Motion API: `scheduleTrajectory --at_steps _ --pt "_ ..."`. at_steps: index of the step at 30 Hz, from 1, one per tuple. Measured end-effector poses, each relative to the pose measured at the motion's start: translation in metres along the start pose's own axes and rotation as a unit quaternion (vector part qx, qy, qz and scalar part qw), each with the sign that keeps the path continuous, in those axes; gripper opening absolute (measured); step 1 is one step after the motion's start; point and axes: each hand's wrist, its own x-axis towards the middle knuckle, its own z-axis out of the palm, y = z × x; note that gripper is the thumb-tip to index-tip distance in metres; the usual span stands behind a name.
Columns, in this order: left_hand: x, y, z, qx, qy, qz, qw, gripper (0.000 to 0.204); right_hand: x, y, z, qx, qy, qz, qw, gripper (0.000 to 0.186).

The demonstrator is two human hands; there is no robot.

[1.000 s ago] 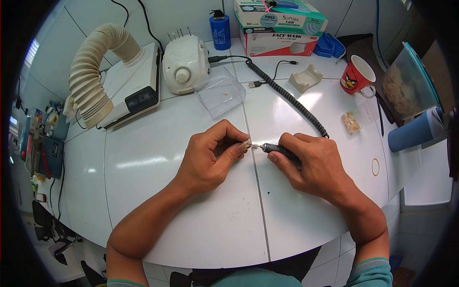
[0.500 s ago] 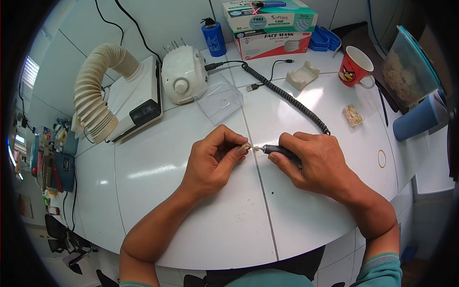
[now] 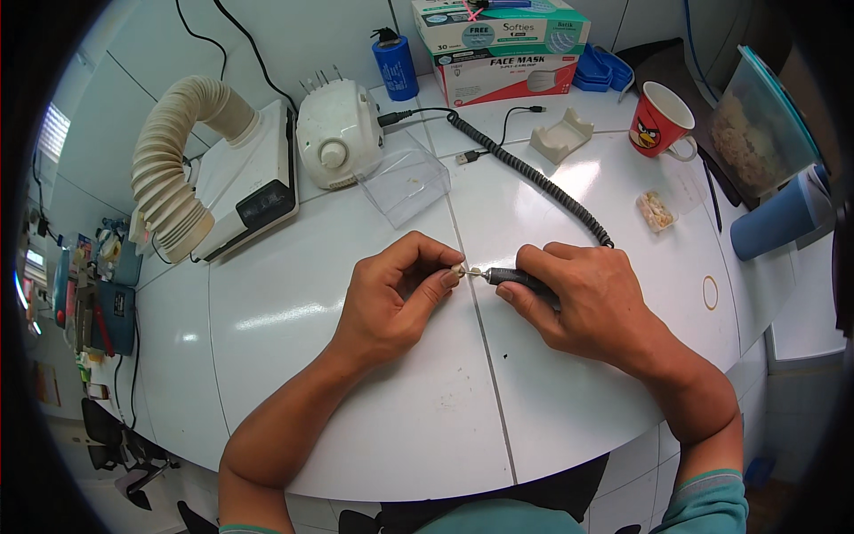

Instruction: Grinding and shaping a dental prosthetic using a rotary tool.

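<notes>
Pinched between the thumb and fingertips of my left hand (image 3: pixel 387 303) is a small cream-coloured piece (image 3: pixel 458 270), mostly hidden by the fingers. My right hand (image 3: pixel 592 298) is closed round a dark rotary handpiece (image 3: pixel 516 279), held like a pen and pointing left. Its thin metal bit (image 3: pixel 472 272) reaches the cream piece or lies right beside it; exact contact is too small to tell. From behind the right hand a black coiled cord (image 3: pixel 534 176) runs up to a white control unit (image 3: pixel 338 133) with a round knob.
At the left stands a white box-shaped machine (image 3: pixel 245 173) with a ribbed hose (image 3: pixel 151 165). A clear plastic lid (image 3: pixel 405 185), cream holder (image 3: pixel 562 136), red mug (image 3: pixel 660 123), small box of pale pieces (image 3: pixel 656 211) and rubber band (image 3: pixel 710 293) lie beyond my hands. Mask boxes (image 3: pixel 503 80) stand behind.
The cream piece appears slightly turned in my left fingertips. Both hands keep nearly the same place and grip, and the whole view has shifted a little.
</notes>
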Motion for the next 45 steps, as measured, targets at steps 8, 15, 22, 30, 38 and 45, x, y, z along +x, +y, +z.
scheduleTrajectory --at_steps 8,15,22,30,38,45 --pt "-0.0006 0.0000 0.0011 0.004 0.011 0.014 1.000 0.012 -0.0003 0.0010 0.0007 -0.002 -0.003 -0.008 1.000 0.032" --pt "-0.0005 0.0000 0.0012 -0.002 0.010 0.017 1.000 0.013 -0.0004 0.0003 0.0003 -0.006 -0.004 -0.001 1.000 0.032" --pt "-0.0009 -0.0014 0.0007 -0.007 0.013 0.015 1.000 0.013 -0.0004 -0.0009 0.0002 -0.005 -0.003 0.000 1.000 0.031" --pt "0.0004 0.0019 0.0001 -0.003 0.018 0.001 1.000 0.015 0.0007 -0.0026 -0.0027 0.010 -0.013 0.020 1.000 0.031" --pt "-0.0011 0.0015 0.0010 -0.039 0.028 0.004 0.999 0.016 0.0008 -0.0067 -0.0016 0.025 -0.011 0.034 0.999 0.031" --pt "-0.0011 0.0085 0.0017 0.008 0.028 -0.006 1.000 0.015 -0.0025 -0.0081 0.0012 -0.002 -0.004 0.050 0.999 0.031"
